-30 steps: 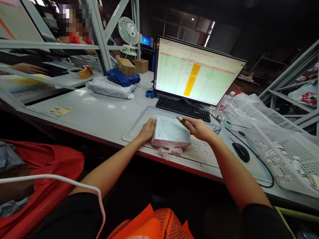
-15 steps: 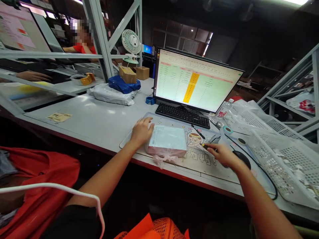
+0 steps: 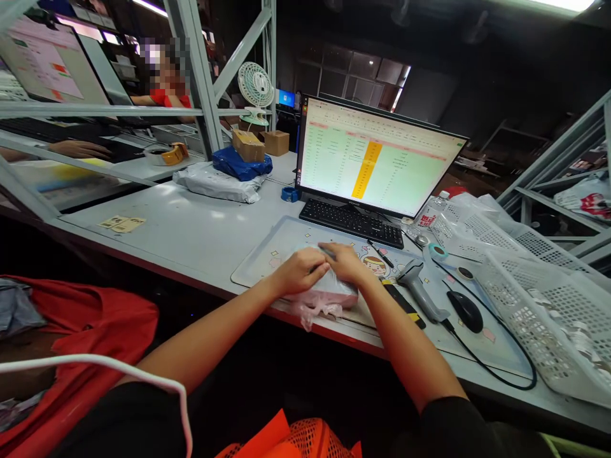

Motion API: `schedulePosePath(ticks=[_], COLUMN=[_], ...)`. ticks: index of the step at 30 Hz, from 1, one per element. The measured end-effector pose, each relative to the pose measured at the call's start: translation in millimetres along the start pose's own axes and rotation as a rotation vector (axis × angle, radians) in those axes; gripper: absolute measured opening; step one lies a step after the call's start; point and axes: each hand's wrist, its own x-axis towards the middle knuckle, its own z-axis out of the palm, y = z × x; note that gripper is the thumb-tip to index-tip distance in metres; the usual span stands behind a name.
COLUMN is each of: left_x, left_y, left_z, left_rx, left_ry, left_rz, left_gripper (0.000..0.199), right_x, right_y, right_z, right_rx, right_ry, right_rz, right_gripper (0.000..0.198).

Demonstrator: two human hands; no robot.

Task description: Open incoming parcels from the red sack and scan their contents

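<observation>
A box-shaped package (image 3: pixel 334 297) in thin clear, pinkish plastic lies at the desk's front edge, its gathered plastic hanging over the rim. Over its top, my left hand (image 3: pixel 303 270) is closed with curled fingers and thumb pressed in; what it pinches is hidden. My right hand (image 3: pixel 344 261) rests across the package's far side, fingers stretched toward the left hand, and covers part of the top. Right of the package lies a black tool with yellow ends (image 3: pixel 405 305), its kind unclear. A grey barcode scanner (image 3: pixel 422 294) lies beside it.
Behind the mat (image 3: pixel 258 257) stand a keyboard (image 3: pixel 351 222) and a monitor (image 3: pixel 377 159). A mouse (image 3: pixel 465 312), a looping cable and white baskets (image 3: pixel 525 318) are on the right. Bagged parcels (image 3: pixel 219 182) lie back left. A co-worker's hand (image 3: pixel 79 149) shows beyond the frame.
My right hand has let go of the black-and-yellow tool, now on the mat, and moved left onto the package. My left hand has shifted from the package's left side onto its top and curled.
</observation>
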Motion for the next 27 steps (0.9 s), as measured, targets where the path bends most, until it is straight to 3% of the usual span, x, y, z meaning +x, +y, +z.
schedulePosePath(ticks=[3, 6, 9, 12, 15, 17, 19, 21, 23, 25, 27], left_x=[-44, -112, -169, -191, -187, -181, -178, -176, -173, -167, -159], left_y=[18, 25, 22, 21, 32, 46, 63, 79, 91, 96, 95], left_z=[-15, -13, 13, 38, 40, 32, 24, 21, 22, 28, 36], left_rx=[0.038, -0.010, -0.269, -0.779, -1.168, -1.248, -1.251, -1.247, -1.228, -1.169, -1.062], left_ry=[-0.111, -0.180, -0.025, 0.214, 0.325, 0.262, 0.123, -0.030, -0.140, -0.216, -0.280], left_rz=[-0.030, -0.225, -0.639, -0.937, -0.933, -0.849, -0.744, -0.642, -0.601, -0.652, -0.751], left_gripper=[0.043, 0.043, 0.057, 0.076, 0.102, 0.113, 0.129, 0.144, 0.148, 0.137, 0.113], right_x=[14, 11, 4, -10, -42, -74, -110, -145, -177, -206, -231], right_y=[-12, -7, -6, -18, -43, -62, -78, -86, -85, -78, -69], right_z=[10, 9, 7, 14, 24, 29, 32, 38, 48, 61, 71], right_rx=[-0.129, -0.130, -0.103, -0.039, 0.111, 0.229, 0.331, 0.427, 0.553, 0.716, 0.846], right_ry=[-0.123, -0.148, -0.114, -0.047, 0.007, 0.086, 0.193, 0.260, 0.230, 0.143, 0.115], right_rz=[0.070, 0.155, 0.209, 0.188, 0.050, -0.048, -0.066, 0.021, 0.172, 0.353, 0.523], right_gripper=[0.051, 0.047, 0.042, 0.036, 0.035, 0.040, 0.045, 0.050, 0.055, 0.063, 0.070])
